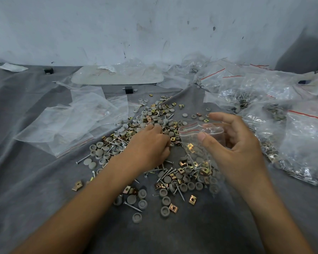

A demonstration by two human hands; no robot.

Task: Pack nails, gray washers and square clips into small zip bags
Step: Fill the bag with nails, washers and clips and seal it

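Right hand (pixel 237 143): grips a small clear zip bag with a red seal line (pixel 200 142), thumb in front, fingers curled behind. The mouth is held open and uppermost, and the bag's long axis hangs down toward the cloth. Through the film I can see one brass-coloured square clip, some gray pieces and at least one nail. The count is not readable.

Left hand (pixel 149 143): palm down on the loose pile, fingers curled into the parts. The fingertips are buried, so I cannot tell whether it has anything pinched.

Key relation: the bag mouth lies just to the right of the left fingertips and slightly above them, near but not touching. The left hand is the one nearer the stock. Judgement: a pick would travel rightward and up, then drop through the mouth.

Stock: round gray plastic washers (pixel 99 153), thin steel nails (pixel 132 207) and brass-coloured square metal clips (pixel 192 198) lie mixed, spread from mid-cloth down toward the person.

Surface: a wrinkled gray cloth (pixel 35 180). Flat empty clear bags (pixel 72 123) lie to the left and a heap of filled clear bags (pixel 301 143) to the right.

Room: a scuffed pale wall (pixel 154 24) stands directly behind, with a white flat board (pixel 117 77) and a small black block (pixel 128 90) near its foot.
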